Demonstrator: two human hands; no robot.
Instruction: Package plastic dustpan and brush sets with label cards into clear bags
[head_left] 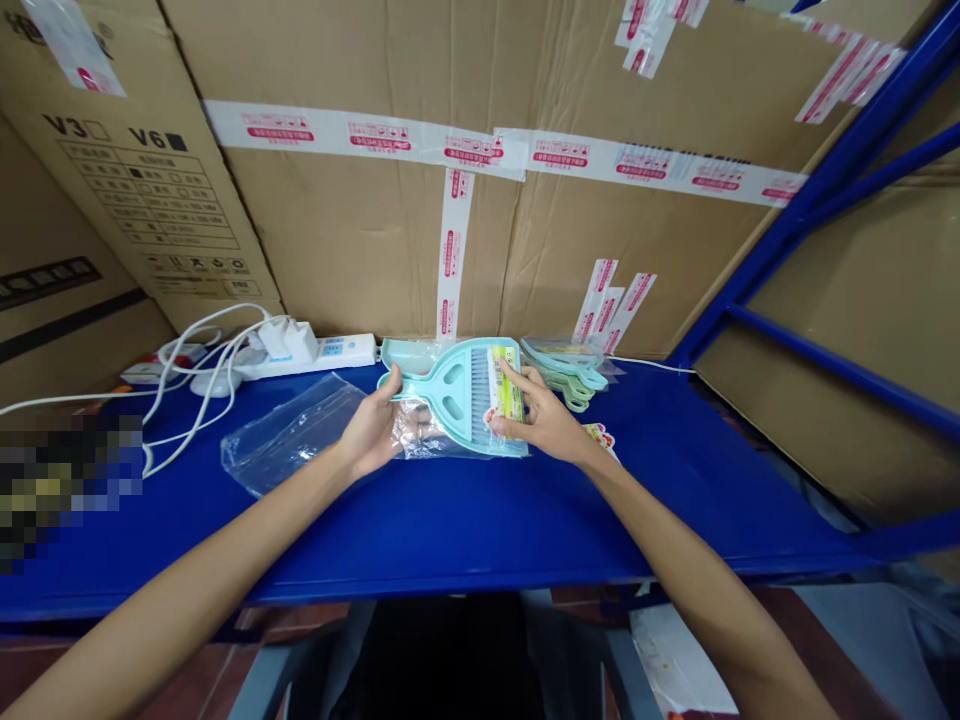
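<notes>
A mint-green mini dustpan and brush set (453, 390) is held flat above the blue table, its grey bristles pointing right. My left hand (375, 425) grips the handle end, thumb on top. At the bristle end, my right hand (544, 415) pinches a yellow and white label card (506, 385) lying over the brush. Clear plastic film shows beneath the set, partly hidden by it and by my left fingers. Behind it sits another mint-green piece (409, 353), mostly covered. A clear plastic bag (296, 430) lies left of my left hand.
Right of the set lie several green plastic pieces (566, 368), partly in clear wrap. Another printed card (602, 437) lies beside my right wrist. A white power strip (330, 353) with tangled cables is at the back left. Large cardboard boxes (360, 250) and a blue metal frame (795, 225) border the table (450, 530).
</notes>
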